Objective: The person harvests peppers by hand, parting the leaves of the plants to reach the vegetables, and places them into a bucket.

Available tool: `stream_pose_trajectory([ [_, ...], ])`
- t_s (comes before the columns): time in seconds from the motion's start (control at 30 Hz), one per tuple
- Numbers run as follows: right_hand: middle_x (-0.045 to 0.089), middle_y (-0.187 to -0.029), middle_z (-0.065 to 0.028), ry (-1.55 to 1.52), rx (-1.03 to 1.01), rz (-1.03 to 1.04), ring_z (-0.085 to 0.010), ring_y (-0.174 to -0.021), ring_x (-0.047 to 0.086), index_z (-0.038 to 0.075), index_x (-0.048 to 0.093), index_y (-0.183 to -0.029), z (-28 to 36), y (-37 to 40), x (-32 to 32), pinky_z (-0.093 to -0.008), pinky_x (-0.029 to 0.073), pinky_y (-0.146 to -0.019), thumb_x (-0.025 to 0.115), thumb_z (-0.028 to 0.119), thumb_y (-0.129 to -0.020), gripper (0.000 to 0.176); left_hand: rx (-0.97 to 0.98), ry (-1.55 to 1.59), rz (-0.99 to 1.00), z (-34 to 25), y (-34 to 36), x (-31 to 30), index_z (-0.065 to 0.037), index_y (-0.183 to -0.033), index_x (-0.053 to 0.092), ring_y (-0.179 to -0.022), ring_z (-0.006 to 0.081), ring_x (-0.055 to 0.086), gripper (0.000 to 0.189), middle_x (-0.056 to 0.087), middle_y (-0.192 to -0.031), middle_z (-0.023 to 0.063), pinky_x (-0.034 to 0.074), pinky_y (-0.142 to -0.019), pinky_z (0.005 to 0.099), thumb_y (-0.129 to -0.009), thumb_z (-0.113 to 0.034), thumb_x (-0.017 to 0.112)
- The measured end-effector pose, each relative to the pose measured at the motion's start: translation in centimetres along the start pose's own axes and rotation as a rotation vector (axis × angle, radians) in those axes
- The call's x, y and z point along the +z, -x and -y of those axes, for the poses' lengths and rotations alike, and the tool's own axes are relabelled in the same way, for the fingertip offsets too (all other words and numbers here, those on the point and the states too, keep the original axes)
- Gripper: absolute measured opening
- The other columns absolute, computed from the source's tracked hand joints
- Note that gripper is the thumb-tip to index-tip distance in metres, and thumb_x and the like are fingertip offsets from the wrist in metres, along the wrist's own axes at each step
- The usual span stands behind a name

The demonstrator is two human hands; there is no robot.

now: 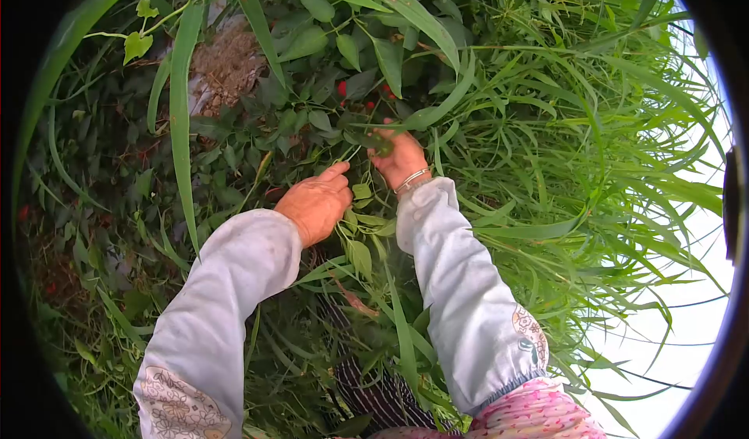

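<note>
Among the green leaves in the middle of the head view, my left hand (316,205) is closed, its index finger stretched toward a thin stem; what its fingers hold, if anything, is hidden. To its right, my right hand (399,158) has its fingers curled round a green pepper (381,144), partly covered by leaves. A bracelet (413,178) circles the right wrist. Just above the hands, red peppers (342,88) show between dark leaves. Pale sleeves (460,275) cover both forearms.
Long grass (546,158) fills the right side. A broad leaf blade (180,119) hangs at the left, in front of the plants. Bare soil (226,64) shows at the upper left. Striped dark cloth (374,392) lies below, between the arms.
</note>
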State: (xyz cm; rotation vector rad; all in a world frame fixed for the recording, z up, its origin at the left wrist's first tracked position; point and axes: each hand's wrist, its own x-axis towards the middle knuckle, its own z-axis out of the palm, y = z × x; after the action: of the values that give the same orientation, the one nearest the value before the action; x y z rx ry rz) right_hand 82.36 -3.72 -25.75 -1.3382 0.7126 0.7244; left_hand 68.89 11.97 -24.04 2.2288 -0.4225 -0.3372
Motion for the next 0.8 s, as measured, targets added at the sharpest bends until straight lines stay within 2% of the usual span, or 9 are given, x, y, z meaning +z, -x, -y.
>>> stream_pose_trajectory([
  [0.1, 0.059, -0.09, -0.0047, -0.133, -0.057, 0.007, -0.0183, -0.075, 0.055, 0.01, 0.053, -0.091, -1.0, 0.4, 0.0, -0.0304, 0.045, -0.059, 0.057, 0.011, -0.083, 0.01, 0.008, 0.015, -0.01, 0.4, 0.1, -0.6, -0.002, -0.088, 0.061, -0.124, 0.0262, 0.039, 0.018, 0.056, -0.105, 0.0108, 0.04, -0.096, 0.0334, -0.074, -0.004, 0.051],
  [0.2, 0.059, -0.087, -0.0035, -0.225, -0.137, -0.022, -0.0152, -0.073, 0.055, 0.01, 0.054, -0.089, -2.0, 2.0, 0.1, -0.0283, 0.044, -0.058, 0.057, 0.013, -0.084, 0.007, 0.039, -0.133, 0.015, 1.2, 0.0, -0.9, -0.002, -0.089, 0.061, -0.124, 0.0249, 0.039, 0.018, 0.056, -0.105, 0.0097, 0.041, -0.096, 0.0331, -0.074, -0.005, 0.051],
  [0.3, 0.06, -0.08, -0.0011, -0.27, -0.27, -0.03, -0.0122, -0.068, 0.055, 0.011, 0.054, -0.087, -2.5, 2.9, 0.9, -0.0252, 0.042, -0.056, 0.06, 0.015, -0.084, 0.008, 0.09, -0.074, -0.001, 1.3, 0.0, -1.9, -0.001, -0.092, 0.06, -0.121, 0.0257, 0.041, 0.023, 0.056, -0.104, 0.011, 0.04, -0.095, 0.0332, -0.069, -0.004, 0.058],
  [0.4, 0.06, -0.081, -0.0012, -0.299, -0.303, -0.181, -0.0112, -0.068, 0.054, 0.011, 0.054, -0.085, -2.5, 3.6, 1.0, -0.0239, 0.041, -0.055, 0.061, 0.015, -0.083, 0.009, 0.108, 0.023, -0.023, 1.1, -0.4, -2.7, -0.001, -0.091, 0.057, -0.121, 0.0274, 0.041, 0.025, 0.055, -0.101, 0.011, 0.042, -0.093, 0.0351, -0.066, -0.002, 0.062],
  [0.6, 0.054, -0.078, -0.0018, -0.135, -0.446, -0.079, -0.011, -0.069, 0.052, 0.01, 0.049, -0.088, -1.4, 6.8, 2.0, -0.0254, 0.042, -0.054, 0.059, 0.017, -0.085, 0.012, 0.046, 0.163, -0.023, 1.4, -0.1, -3.8, 0.001, -0.083, 0.053, -0.119, 0.033, 0.043, 0.019, 0.054, -0.094, 0.0135, 0.044, -0.089, 0.0397, -0.066, 0.002, 0.06],
  [0.63, 0.054, -0.078, -0.0019, -0.112, -0.455, -0.049, -0.0112, -0.069, 0.052, 0.01, 0.049, -0.089, -1.4, 7.8, 1.8, -0.0259, 0.042, -0.055, 0.058, 0.017, -0.086, 0.013, 0.05, 0.141, -0.022, 1.9, 0.2, -4.0, 0.003, -0.083, 0.053, -0.118, 0.0361, 0.043, 0.017, 0.054, -0.092, 0.0156, 0.043, -0.09, 0.0417, -0.066, 0.005, 0.057],
  [0.73, 0.054, -0.082, -0.0035, -0.181, -0.301, 0.036, -0.0122, -0.069, 0.052, 0.008, 0.05, -0.091, -2.5, 8.8, 0.8, -0.0283, 0.046, -0.058, 0.057, 0.018, -0.087, 0.013, -0.019, 0.398, -0.187, 3.0, 1.0, -3.7, 0.004, -0.087, 0.055, -0.115, 0.0387, 0.045, 0.02, 0.055, -0.093, 0.0166, 0.041, -0.092, 0.0432, -0.067, 0.006, 0.054],
  [0.77, 0.056, -0.086, -0.0049, -0.213, -0.219, -0.013, -0.0138, -0.074, 0.055, 0.007, 0.051, -0.094, -2.4, 8.3, 0.2, -0.0298, 0.049, -0.062, 0.055, 0.013, -0.086, 0.012, 0.015, 0.48, -0.251, 3.7, 0.8, -3.8, 0.003, -0.083, 0.054, -0.104, 0.0347, 0.051, 0.017, 0.054, -0.086, 0.0165, 0.044, -0.085, 0.0387, -0.067, 0.007, 0.054],
  [0.8, 0.057, -0.087, -0.0055, -0.219, -0.219, -0.044, -0.0144, -0.076, 0.056, 0.006, 0.051, -0.095, -1.9, 7.7, -0.2, -0.0305, 0.049, -0.063, 0.054, 0.011, -0.085, 0.012, 0.009, 0.593, -0.34, 4.1, 0.7, -3.8, 0.003, -0.083, 0.055, -0.092, 0.0268, 0.056, 0.009, 0.058, -0.088, 0.0121, 0.044, -0.08, 0.0334, -0.074, 0.002, 0.058],
])
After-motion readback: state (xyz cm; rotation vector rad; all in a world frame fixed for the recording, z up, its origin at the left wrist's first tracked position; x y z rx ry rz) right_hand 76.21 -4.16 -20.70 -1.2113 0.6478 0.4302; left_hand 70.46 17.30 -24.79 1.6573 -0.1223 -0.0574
